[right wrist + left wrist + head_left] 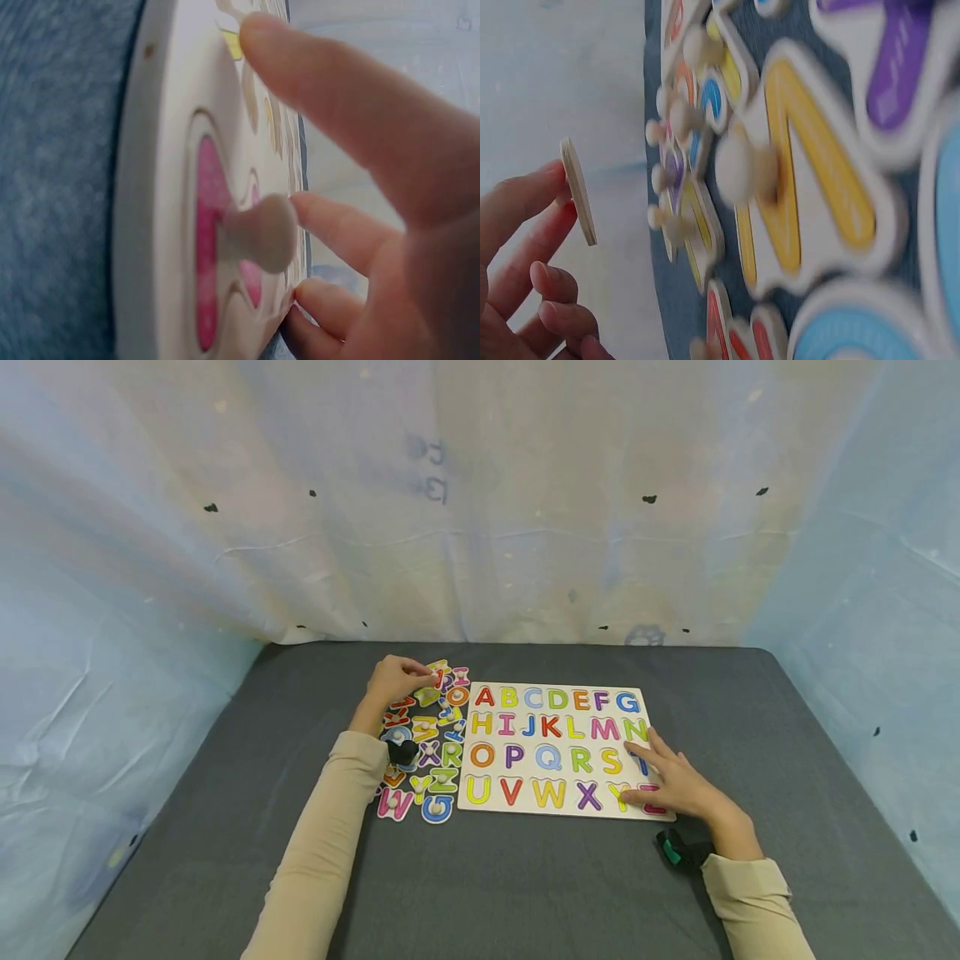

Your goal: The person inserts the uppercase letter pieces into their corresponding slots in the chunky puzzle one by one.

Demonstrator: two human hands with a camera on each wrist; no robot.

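Observation:
My left hand [395, 681] is raised at the far end of the loose letter pieces. Between thumb and fingertips it pinches a thin wooden letter piece [579, 195], edge-on in the left wrist view, so its letter is hidden there. My right hand [678, 782] lies over the right edge of the white alphabet puzzle board [525, 786], fingers spread and touching it. Under that hand, a pink Z piece [205, 262] with a round wooden knob [264, 233] sits in its slot. The board's printed letters run from A to Z in rows.
Knobbed letter pieces lie crowded left of the board, some overlapping, among them a pink W [395, 803], a blue G [437, 808] and a green R [452, 754]. Dark grey cloth [525, 885] covers the table. Pale sheeting [525, 585] hangs behind and at both sides.

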